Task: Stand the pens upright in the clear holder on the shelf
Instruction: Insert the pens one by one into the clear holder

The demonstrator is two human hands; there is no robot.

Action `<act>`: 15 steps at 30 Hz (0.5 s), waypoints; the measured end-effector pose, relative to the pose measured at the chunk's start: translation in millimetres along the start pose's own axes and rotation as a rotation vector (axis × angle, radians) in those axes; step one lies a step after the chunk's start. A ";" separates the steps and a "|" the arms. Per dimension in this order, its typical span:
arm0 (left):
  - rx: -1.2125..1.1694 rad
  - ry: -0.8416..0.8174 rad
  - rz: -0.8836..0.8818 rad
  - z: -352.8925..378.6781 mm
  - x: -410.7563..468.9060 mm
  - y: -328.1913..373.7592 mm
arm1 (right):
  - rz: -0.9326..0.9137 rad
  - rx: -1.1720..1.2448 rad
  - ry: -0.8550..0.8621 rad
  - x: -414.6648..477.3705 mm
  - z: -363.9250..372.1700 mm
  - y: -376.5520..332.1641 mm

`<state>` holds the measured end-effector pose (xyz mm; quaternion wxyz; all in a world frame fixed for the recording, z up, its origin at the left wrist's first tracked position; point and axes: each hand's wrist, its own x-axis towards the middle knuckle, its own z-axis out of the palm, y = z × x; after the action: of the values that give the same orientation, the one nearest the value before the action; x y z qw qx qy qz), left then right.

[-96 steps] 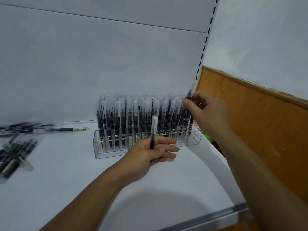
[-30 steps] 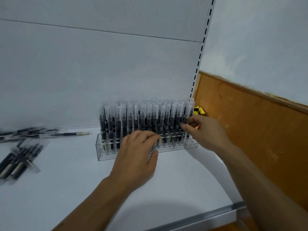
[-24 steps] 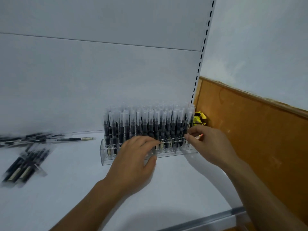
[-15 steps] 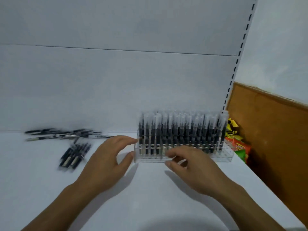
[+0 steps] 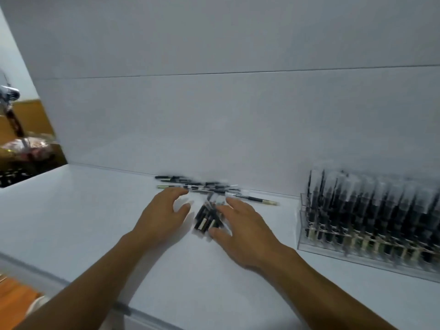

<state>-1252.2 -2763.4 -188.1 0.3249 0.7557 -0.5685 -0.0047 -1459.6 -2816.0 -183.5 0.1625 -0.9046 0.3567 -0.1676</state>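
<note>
A small clear packet of black pens (image 5: 205,220) lies flat on the white shelf (image 5: 83,210). My left hand (image 5: 162,216) hovers just left of it, fingers spread, empty. My right hand (image 5: 240,229) is just right of the packet, fingers apart, its fingertips at the packet's edge. Behind them, several loose black pens (image 5: 204,185) lie in a pile against the back panel. The clear holder (image 5: 307,244) stands at the right, packed with upright black pens with clear caps. The view is blurred by motion.
The shelf's front edge (image 5: 35,270) runs along the lower left. Beyond the shelf's left end are a wooden wall and wrapped goods (image 5: 23,148). A white back panel rises behind the shelf.
My view has swung left, so the holder now sits at the right. Both hands left the holder and moved left to the packet of pens; the pen my left hand held earlier is gone from it.
</note>
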 end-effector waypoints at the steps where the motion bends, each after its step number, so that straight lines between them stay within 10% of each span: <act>1: 0.002 0.000 -0.009 0.9 9.3 -3.5 | 0.018 -0.009 0.010 7.8 3.1 0.5; 15: 0.239 -0.074 0.430 36.6 79.9 -7.4 | 0.193 -0.122 0.138 35.7 5.3 38.7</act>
<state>-1231.5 -2849.0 -191.6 0.2057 0.6498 -0.7243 0.1042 -1455.7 -2866.8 -197.5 0.0977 -0.8606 0.4618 -0.1913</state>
